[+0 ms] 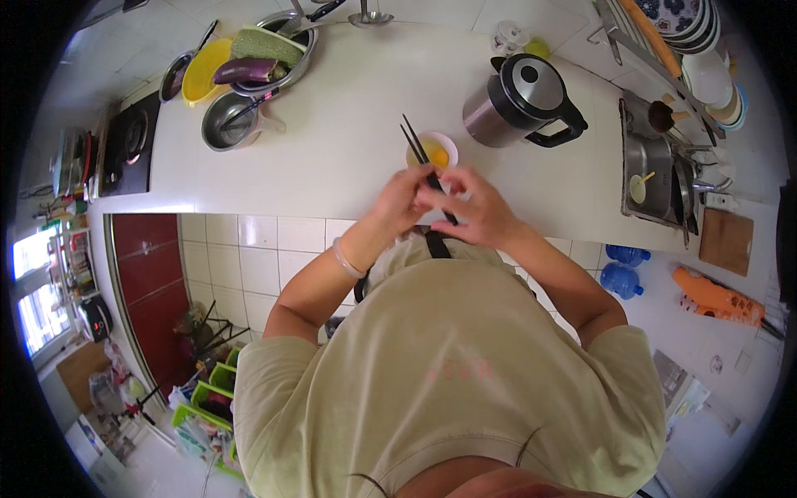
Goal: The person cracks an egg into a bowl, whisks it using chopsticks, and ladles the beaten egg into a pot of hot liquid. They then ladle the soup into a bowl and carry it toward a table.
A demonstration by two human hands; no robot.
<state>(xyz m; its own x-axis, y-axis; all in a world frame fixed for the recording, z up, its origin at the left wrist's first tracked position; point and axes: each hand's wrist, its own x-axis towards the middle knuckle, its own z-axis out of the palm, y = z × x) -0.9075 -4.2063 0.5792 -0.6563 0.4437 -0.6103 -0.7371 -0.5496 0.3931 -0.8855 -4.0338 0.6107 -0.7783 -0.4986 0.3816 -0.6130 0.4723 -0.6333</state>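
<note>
My left hand (401, 198) grips a pair of dark chopsticks (414, 140) near their middle. The thin tips point away from me, over the near left side of a small pale bowl (454, 149). Raw egg with an orange-yellow yolk (440, 157) lies in that bowl. Close beside the left hand is my right hand (476, 208), slightly blurred, its fingers spread around the thick rear end of the chopsticks. Whether those fingers touch the chopsticks is unclear. Both hands are at the front edge of the white countertop (348, 124).
An electric kettle (485, 112) stands right of the bowl. Further right is a metal sink (644, 152). At the back left, a metal basin (308, 62) holds an eggplant (246, 71) and a green gourd (264, 46). A metal pot (215, 121) and a yellow basket (202, 71) sit nearby.
</note>
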